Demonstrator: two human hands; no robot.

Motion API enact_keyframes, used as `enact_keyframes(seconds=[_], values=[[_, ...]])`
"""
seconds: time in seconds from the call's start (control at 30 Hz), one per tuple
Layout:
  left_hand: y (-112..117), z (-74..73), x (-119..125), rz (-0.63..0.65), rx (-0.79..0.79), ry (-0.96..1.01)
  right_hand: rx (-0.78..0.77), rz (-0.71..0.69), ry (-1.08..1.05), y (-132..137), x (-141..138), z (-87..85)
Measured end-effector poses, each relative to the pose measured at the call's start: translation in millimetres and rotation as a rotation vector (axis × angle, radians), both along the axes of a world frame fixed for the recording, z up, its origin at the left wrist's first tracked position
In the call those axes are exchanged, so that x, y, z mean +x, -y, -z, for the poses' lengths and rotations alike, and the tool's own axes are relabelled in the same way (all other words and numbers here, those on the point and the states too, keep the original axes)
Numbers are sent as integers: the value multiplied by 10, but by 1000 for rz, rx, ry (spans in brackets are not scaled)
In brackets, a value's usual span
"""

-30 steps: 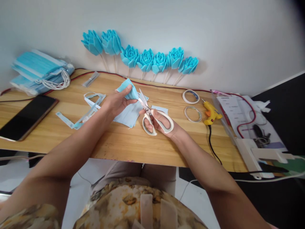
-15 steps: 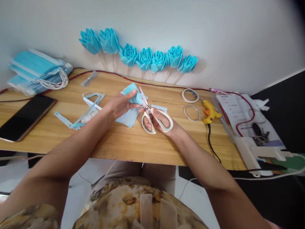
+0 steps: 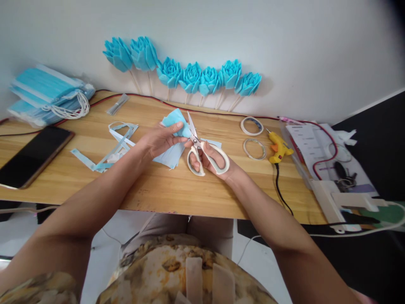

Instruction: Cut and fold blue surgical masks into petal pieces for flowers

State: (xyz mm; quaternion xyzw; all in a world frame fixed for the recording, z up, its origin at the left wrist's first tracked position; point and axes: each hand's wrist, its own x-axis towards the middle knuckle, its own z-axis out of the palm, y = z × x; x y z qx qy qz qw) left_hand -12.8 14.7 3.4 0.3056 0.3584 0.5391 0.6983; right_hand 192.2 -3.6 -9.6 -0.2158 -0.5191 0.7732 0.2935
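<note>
Between the thumb and fingers of my left hand [image 3: 161, 138] is a piece of blue mask fabric [image 3: 174, 119], its right edge turned toward the blades. My right hand [image 3: 218, 162] has its thumb and fingers through the white handles of a pair of scissors [image 3: 195, 137]. The scissors point up and away, handles spread, with the blades right beside the fabric; I cannot tell whether they touch it. Under my hands lie more light blue fabric pieces [image 3: 170, 157] on the wooden table [image 3: 152, 190]. Cut blue and white strips [image 3: 118, 145] lie to the left.
Several blue fabric roses [image 3: 191, 78] on sticks lean against the wall. At left are packed face masks [image 3: 47, 90] and a phone [image 3: 34, 156]. Tape rolls [image 3: 255, 149], a yellow glue gun [image 3: 278, 147] with its cord and a white power strip [image 3: 329, 202] occupy the right side.
The scissors have turned slightly, their tips now pointing a little further right and up. My left hand keeps hold of the fabric in nearly the same place.
</note>
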Motion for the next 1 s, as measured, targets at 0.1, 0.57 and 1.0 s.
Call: enact_keyframes(seconds=[0.1,0.57,1.0], values=[[1,4,3,41,14,-31,-16,3,7,3,-2,-4],[23,3,69,-38,-6,-5,-48,102,-15,53,-35,-16],[41,-49,86,-60,-20,-36,-61,153,15,72,-36,-73]])
